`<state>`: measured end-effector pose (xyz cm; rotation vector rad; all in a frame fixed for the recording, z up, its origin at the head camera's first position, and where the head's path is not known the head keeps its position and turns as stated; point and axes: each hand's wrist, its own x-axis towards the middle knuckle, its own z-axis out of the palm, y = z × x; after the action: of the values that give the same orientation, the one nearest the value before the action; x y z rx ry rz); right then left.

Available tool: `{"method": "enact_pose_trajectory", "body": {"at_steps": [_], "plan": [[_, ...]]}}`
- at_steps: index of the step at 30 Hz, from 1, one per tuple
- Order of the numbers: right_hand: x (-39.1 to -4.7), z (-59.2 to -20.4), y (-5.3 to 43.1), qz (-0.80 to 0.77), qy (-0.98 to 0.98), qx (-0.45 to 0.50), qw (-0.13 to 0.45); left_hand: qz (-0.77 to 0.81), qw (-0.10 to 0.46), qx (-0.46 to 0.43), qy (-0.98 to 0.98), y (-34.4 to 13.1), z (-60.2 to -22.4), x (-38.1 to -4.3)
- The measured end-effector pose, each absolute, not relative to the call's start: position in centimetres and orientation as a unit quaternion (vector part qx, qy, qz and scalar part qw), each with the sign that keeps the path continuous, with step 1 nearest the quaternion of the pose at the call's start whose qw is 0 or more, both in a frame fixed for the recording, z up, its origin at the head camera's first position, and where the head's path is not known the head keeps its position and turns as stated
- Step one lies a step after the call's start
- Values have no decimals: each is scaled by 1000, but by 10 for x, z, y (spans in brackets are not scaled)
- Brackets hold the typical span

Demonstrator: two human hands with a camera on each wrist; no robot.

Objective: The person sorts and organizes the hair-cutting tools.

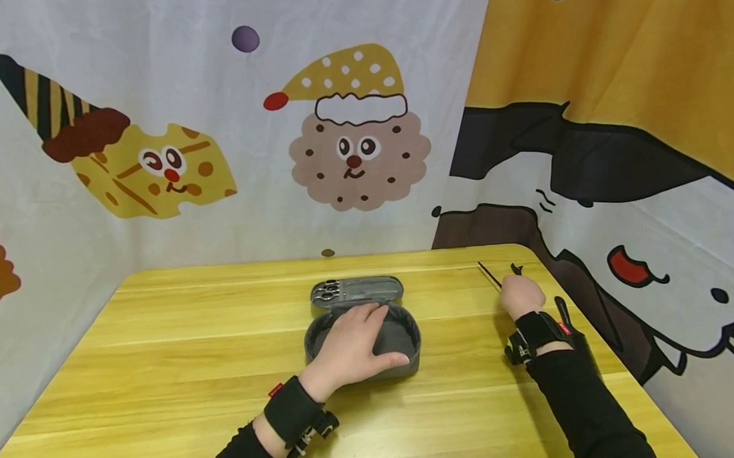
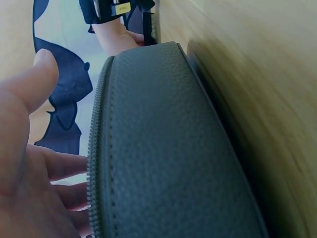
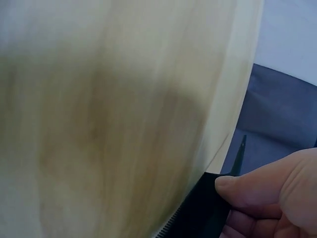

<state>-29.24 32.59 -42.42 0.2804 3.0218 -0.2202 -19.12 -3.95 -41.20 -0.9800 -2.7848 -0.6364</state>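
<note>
A grey zippered case (image 1: pixel 402 337) lies unzipped on the table, its lid (image 1: pixel 369 288) folded back behind it. Silver scissors (image 1: pixel 328 290) sit at the left of the lid. My left hand (image 1: pixel 350 342) is over the case's opening, fingers reaching inside and thumb spread apart over the right front. In the left wrist view the fingers pass behind the zipper edge (image 2: pixel 94 163). Near the table's right edge, my right hand (image 1: pixel 522 296) pinches a black comb (image 3: pixel 203 210) between thumb and fingers; its fine teeth and a pointed end show in the right wrist view.
A small black object (image 1: pixel 516 269) is just beyond my right hand. Beside the right wrist, along the table's right edge, lies a black long-handled item (image 1: pixel 562 309), partly hidden by the arm. Printed cloth (image 1: pixel 355 236) hangs behind the wooden table (image 1: pixel 195 373).
</note>
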Motion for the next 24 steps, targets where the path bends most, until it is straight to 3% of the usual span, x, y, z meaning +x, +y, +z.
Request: {"method": "enact_pose_trajectory", "body": {"at_steps": [16,24], "plan": [[-284,-400,286,-154,987,-14,-35,-179,243,-359,-883,-35,-405,-199],[-278,-387,265,-168,984,-48,-43,-181,319,-371,-853,-36,-399,-206]]}}
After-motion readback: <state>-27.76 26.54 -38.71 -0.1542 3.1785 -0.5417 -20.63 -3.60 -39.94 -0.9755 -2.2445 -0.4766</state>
